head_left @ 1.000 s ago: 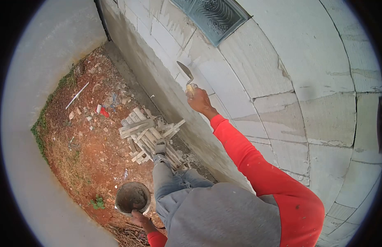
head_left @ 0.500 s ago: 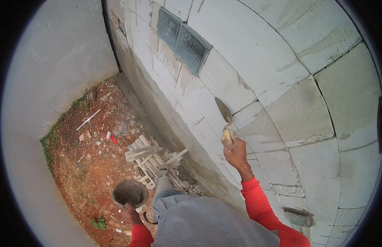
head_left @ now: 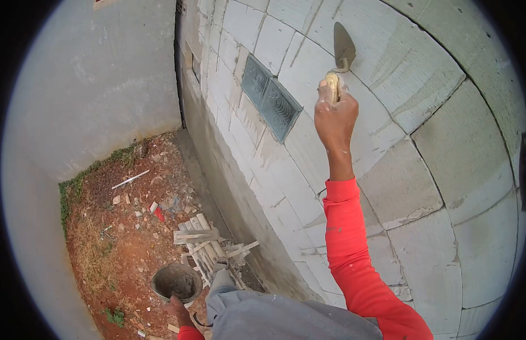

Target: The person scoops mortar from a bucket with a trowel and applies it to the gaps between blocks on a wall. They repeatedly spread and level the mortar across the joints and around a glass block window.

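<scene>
My right hand [head_left: 336,113] is wrapped round the pale handle of a pointed trowel [head_left: 344,48], its blade aimed up the wall. Behind it is a wall of large light-grey blocks [head_left: 382,190] with visible joints and grey smears. Low on the left, my left hand [head_left: 175,309] grips the near rim of a dark round bucket [head_left: 176,282] with grey mortar inside. A two-pane patterned glass block [head_left: 271,97] is set in the wall, left of my right forearm.
Far below lies reddish ground [head_left: 135,243] with rubble and dry grass. A stack of wooden pieces [head_left: 203,238] stands by the wall's base, near my foot. A smooth grey wall [head_left: 115,73] closes off the left side. A white stick [head_left: 130,179] lies on the ground.
My right hand has carried the trowel up the wall, above the glass block's level, with the arm stretched further. The view has tilted upward slightly. My left hand still holds the bucket.
</scene>
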`<control>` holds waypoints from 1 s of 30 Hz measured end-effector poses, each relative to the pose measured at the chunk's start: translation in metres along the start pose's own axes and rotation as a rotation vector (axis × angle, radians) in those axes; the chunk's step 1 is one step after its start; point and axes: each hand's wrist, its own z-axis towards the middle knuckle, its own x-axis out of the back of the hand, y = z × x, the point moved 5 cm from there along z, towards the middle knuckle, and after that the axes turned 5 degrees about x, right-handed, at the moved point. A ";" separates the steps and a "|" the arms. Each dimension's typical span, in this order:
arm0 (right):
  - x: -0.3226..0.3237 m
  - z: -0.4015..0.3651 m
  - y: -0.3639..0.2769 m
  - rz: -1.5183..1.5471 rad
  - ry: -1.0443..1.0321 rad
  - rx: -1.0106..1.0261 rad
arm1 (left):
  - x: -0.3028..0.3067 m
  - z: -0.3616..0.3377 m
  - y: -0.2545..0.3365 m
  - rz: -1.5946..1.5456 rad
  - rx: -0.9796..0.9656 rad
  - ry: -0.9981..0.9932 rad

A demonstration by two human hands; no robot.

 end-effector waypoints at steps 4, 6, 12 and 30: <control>-0.097 -0.017 0.101 -0.353 -0.391 -0.003 | 0.047 -0.044 -0.022 0.477 -0.194 0.264; -0.081 -0.004 0.075 -0.280 -0.221 0.051 | 0.034 -0.050 -0.014 0.471 -0.086 0.220; 0.013 0.062 -0.033 0.090 0.181 0.037 | 0.009 -0.055 0.034 0.480 0.024 0.144; -0.084 0.150 -0.077 0.074 0.204 0.091 | 0.002 -0.015 0.068 0.457 -0.012 0.047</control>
